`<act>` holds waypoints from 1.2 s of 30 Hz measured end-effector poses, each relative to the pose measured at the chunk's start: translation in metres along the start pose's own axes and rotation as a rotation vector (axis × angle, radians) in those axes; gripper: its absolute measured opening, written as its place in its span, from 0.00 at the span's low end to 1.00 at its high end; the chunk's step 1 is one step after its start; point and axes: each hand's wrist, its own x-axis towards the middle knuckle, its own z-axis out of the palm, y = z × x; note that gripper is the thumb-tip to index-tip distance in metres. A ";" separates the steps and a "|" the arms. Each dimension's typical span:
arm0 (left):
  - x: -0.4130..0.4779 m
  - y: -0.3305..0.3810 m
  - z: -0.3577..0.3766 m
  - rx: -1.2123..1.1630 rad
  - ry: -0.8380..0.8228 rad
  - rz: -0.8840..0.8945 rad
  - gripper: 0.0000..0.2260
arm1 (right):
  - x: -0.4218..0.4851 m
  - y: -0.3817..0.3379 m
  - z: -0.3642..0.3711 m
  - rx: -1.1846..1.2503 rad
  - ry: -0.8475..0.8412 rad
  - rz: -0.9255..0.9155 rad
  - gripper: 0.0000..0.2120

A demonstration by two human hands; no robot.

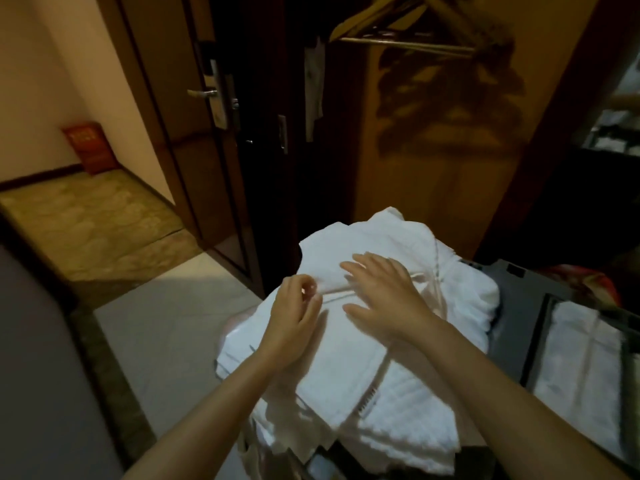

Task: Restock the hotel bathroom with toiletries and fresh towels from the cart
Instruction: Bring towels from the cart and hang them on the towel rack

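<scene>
A heap of folded white towels (pixel 363 368) lies on top of the grey cart (pixel 523 299) in front of me. My right hand (pixel 384 292) lies flat on the upper towel with fingers spread and straight. My left hand (pixel 294 313) is over the left side of the heap, fingers curled, thumb and fingertips pinching a towel's edge. More white linen (pixel 581 358) lies in a compartment of the cart at the right.
An open wooden door (pixel 204 133) with a metal handle stands at the left. Behind the cart is a wardrobe with wooden hangers (pixel 398 32) on a rail. A pale tiled floor (pixel 166 317) lies left of the cart. A red box (pixel 90 147) sits in the corridor.
</scene>
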 end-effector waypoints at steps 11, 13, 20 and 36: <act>0.076 -0.048 0.001 -0.338 -0.084 -0.134 0.19 | 0.062 0.004 0.022 0.106 0.174 0.193 0.19; 0.089 -0.044 0.000 -0.412 -0.096 -0.146 0.19 | 0.068 0.010 0.020 0.278 0.247 0.402 0.13; 0.144 -0.030 0.010 -0.355 -0.127 -0.054 0.25 | 0.082 0.026 0.004 0.933 0.313 0.780 0.24; 0.204 -0.054 0.046 -0.517 -0.172 -0.526 0.36 | 0.080 0.057 -0.006 1.300 0.452 1.028 0.18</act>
